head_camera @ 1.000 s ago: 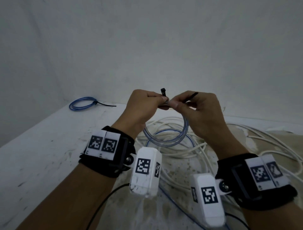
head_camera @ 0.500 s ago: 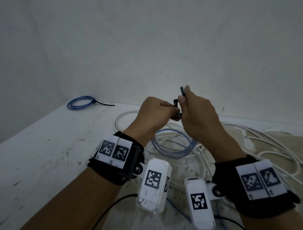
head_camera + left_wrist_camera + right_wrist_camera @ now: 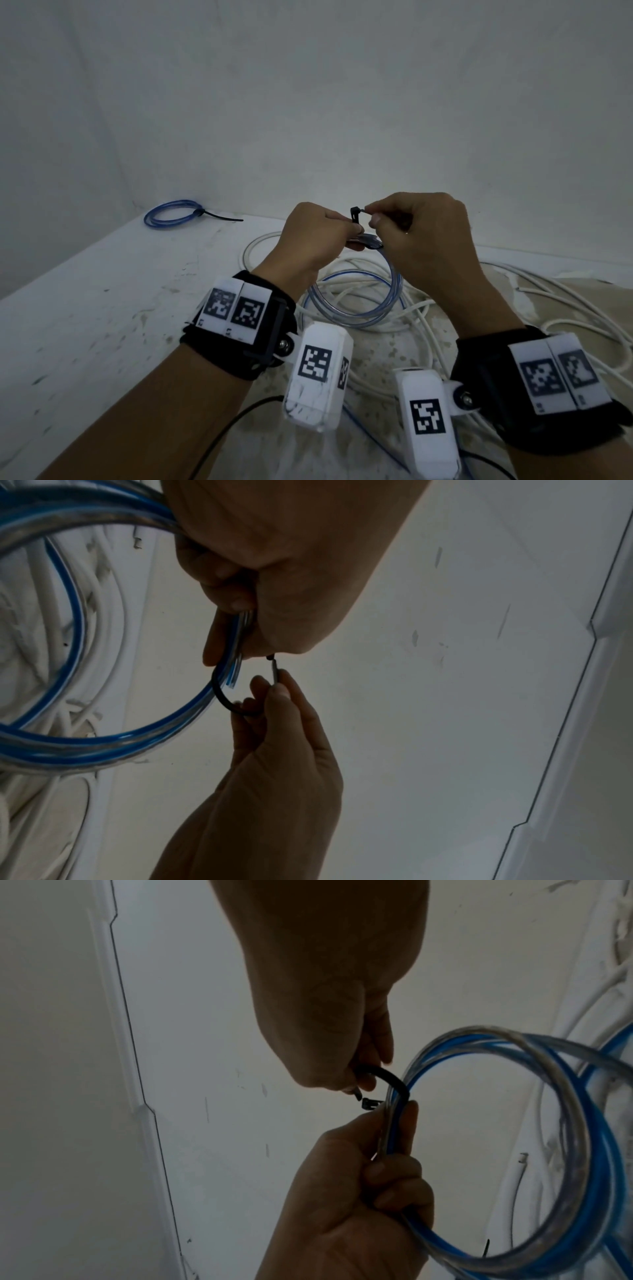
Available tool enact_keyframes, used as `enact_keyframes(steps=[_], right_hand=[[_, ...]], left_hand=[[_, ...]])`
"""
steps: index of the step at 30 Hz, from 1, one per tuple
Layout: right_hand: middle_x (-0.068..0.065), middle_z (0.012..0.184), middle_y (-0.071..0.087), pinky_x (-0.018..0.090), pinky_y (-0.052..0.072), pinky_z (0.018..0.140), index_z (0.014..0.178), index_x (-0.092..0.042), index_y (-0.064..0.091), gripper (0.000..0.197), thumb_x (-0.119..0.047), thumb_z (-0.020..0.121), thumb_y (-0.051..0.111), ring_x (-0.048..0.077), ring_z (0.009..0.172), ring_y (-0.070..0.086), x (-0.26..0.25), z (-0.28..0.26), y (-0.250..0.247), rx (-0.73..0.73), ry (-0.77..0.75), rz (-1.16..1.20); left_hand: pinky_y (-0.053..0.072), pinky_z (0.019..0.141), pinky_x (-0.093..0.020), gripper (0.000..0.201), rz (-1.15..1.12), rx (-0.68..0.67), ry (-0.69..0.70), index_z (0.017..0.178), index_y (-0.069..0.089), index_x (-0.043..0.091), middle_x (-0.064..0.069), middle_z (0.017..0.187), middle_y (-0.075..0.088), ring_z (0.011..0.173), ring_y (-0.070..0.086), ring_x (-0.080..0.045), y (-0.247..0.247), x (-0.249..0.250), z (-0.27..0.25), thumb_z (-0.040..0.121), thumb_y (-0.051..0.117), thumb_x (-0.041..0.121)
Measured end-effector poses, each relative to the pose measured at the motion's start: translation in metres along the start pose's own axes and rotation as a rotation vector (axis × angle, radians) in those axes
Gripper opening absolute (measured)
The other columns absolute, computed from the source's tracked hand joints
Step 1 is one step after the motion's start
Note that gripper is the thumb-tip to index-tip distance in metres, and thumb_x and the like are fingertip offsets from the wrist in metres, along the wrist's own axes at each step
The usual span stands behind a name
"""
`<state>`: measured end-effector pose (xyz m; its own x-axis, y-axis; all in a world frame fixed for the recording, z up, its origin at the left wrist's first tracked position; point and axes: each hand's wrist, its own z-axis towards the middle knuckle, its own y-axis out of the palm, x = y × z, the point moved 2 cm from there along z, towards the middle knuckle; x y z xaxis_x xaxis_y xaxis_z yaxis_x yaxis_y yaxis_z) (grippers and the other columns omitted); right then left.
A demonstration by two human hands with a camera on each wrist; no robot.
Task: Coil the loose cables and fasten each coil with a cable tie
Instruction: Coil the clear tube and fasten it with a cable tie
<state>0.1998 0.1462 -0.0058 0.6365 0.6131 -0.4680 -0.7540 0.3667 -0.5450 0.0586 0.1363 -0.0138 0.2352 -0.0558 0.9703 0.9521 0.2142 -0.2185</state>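
A blue-and-clear cable coil (image 3: pixel 356 301) hangs in the air above the table, gripped at its top by my left hand (image 3: pixel 337 228), which also holds the head of a black cable tie (image 3: pixel 354 215). The tie (image 3: pixel 230 699) loops round the coil's strands. My right hand (image 3: pixel 371 216) pinches the tie's tail tip (image 3: pixel 356 1095), a hair's breadth from the head (image 3: pixel 370 1103). In the right wrist view my left hand (image 3: pixel 383 1153) is wrapped round the coil (image 3: pixel 582 1191). Whether the tip has entered the head I cannot tell.
A second blue coil (image 3: pixel 171 215), bound with a black tie, lies at the table's far left by the wall. Loose white cables (image 3: pixel 428 308) sprawl under and right of my hands. A thin black lead (image 3: pixel 226 425) runs near my left forearm.
My right hand has swung the tie's tail down from pointing upward and brought its tip to the head. Both hands have shifted slightly with the coil.
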Motion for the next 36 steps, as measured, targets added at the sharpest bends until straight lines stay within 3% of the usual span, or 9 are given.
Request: enact_keyframes(steps=[3, 6, 9, 15, 18, 21, 27, 31, 36], right_hand=[[-0.009, 0.068, 0.069, 0.000, 0.039, 0.059, 0.090, -0.016, 0.080, 0.014, -0.010, 0.083, 0.069, -0.009, 0.056, 0.055, -0.001, 0.000, -0.001, 0.001, 0.012, 0.003], [-0.003, 0.073, 0.074, -0.001, 0.037, 0.058, 0.090, -0.017, 0.080, 0.014, -0.012, 0.083, 0.069, -0.007, 0.055, 0.055, -0.001, 0.000, -0.001, -0.006, 0.023, -0.026], [-0.002, 0.074, 0.075, -0.001, 0.038, 0.058, 0.089, -0.018, 0.081, 0.014, -0.013, 0.083, 0.069, -0.001, 0.056, 0.058, 0.000, 0.000, -0.001, -0.020, 0.038, -0.034], [-0.013, 0.061, 0.064, 0.002, 0.035, 0.056, 0.078, -0.021, 0.074, 0.011, -0.012, 0.077, 0.069, 0.000, 0.056, 0.057, 0.000, 0.001, -0.002, 0.000, 0.105, -0.068], [-0.009, 0.065, 0.068, 0.013, 0.042, 0.065, 0.092, -0.021, 0.070, 0.020, -0.011, 0.077, 0.064, 0.009, 0.069, 0.064, 0.002, 0.001, -0.002, -0.058, 0.134, -0.072], [-0.008, 0.070, 0.067, 0.001, 0.034, 0.065, 0.110, -0.020, 0.073, 0.033, -0.008, 0.083, 0.059, 0.007, 0.071, 0.059, 0.002, 0.002, -0.001, -0.184, 0.106, -0.117], [-0.007, 0.064, 0.060, 0.008, 0.035, 0.057, 0.102, -0.018, 0.070, 0.023, -0.008, 0.087, 0.057, 0.007, 0.063, 0.055, 0.006, 0.004, -0.002, -0.317, 0.113, -0.165], [0.000, 0.067, 0.067, 0.009, 0.037, 0.057, 0.095, -0.020, 0.069, 0.014, -0.012, 0.090, 0.059, 0.019, 0.066, 0.063, 0.008, 0.004, -0.004, -0.300, 0.104, -0.151], [-0.010, 0.061, 0.062, 0.013, 0.037, 0.061, 0.086, -0.024, 0.064, 0.007, -0.017, 0.088, 0.063, 0.006, 0.066, 0.058, 0.011, 0.004, -0.002, -0.288, 0.112, -0.123]], left_hand=[[0.031, 0.036, -0.008, 0.012, 0.012, 0.003, 0.015, 0.092, 0.075, 0.001, -0.008, 0.070, 0.071, 0.031, 0.048, 0.002, 0.000, -0.002, 0.002, 0.089, 0.064, 0.006], [0.045, 0.052, -0.005, 0.010, 0.033, 0.004, 0.038, 0.088, 0.077, 0.005, -0.005, 0.072, 0.074, 0.054, 0.066, 0.000, 0.001, -0.005, 0.003, 0.086, 0.067, 0.007], [0.052, 0.072, -0.015, 0.009, 0.042, 0.001, 0.047, 0.083, 0.077, 0.009, -0.002, 0.071, 0.075, 0.070, 0.072, -0.007, 0.003, -0.008, 0.005, 0.085, 0.068, 0.008], [0.057, 0.086, -0.037, 0.012, 0.180, -0.041, 0.156, 0.082, 0.080, 0.011, 0.000, 0.070, 0.075, 0.072, 0.073, -0.008, 0.007, -0.009, 0.005, 0.084, 0.068, 0.014], [0.056, 0.086, -0.036, 0.014, 0.302, -0.060, 0.213, 0.082, 0.080, 0.014, 0.003, 0.070, 0.075, 0.073, 0.072, -0.005, 0.009, -0.007, 0.004, 0.086, 0.066, 0.016], [0.056, 0.084, -0.037, 0.015, 0.392, -0.066, 0.248, 0.081, 0.080, 0.016, 0.003, 0.071, 0.075, 0.074, 0.071, -0.006, 0.007, -0.006, 0.004, 0.086, 0.066, 0.017], [0.055, 0.080, -0.037, 0.017, 0.529, -0.092, 0.287, 0.081, 0.081, 0.020, 0.005, 0.073, 0.075, 0.076, 0.069, -0.011, 0.011, -0.007, 0.003, 0.084, 0.064, 0.018], [0.056, 0.079, -0.039, 0.017, 0.532, -0.104, 0.294, 0.080, 0.081, 0.019, 0.003, 0.073, 0.075, 0.076, 0.070, -0.013, 0.011, -0.008, 0.004, 0.084, 0.064, 0.018], [0.056, 0.078, -0.038, 0.017, 0.546, -0.118, 0.303, 0.082, 0.081, 0.019, 0.003, 0.073, 0.075, 0.075, 0.069, -0.011, 0.012, -0.009, 0.004, 0.084, 0.064, 0.020]])
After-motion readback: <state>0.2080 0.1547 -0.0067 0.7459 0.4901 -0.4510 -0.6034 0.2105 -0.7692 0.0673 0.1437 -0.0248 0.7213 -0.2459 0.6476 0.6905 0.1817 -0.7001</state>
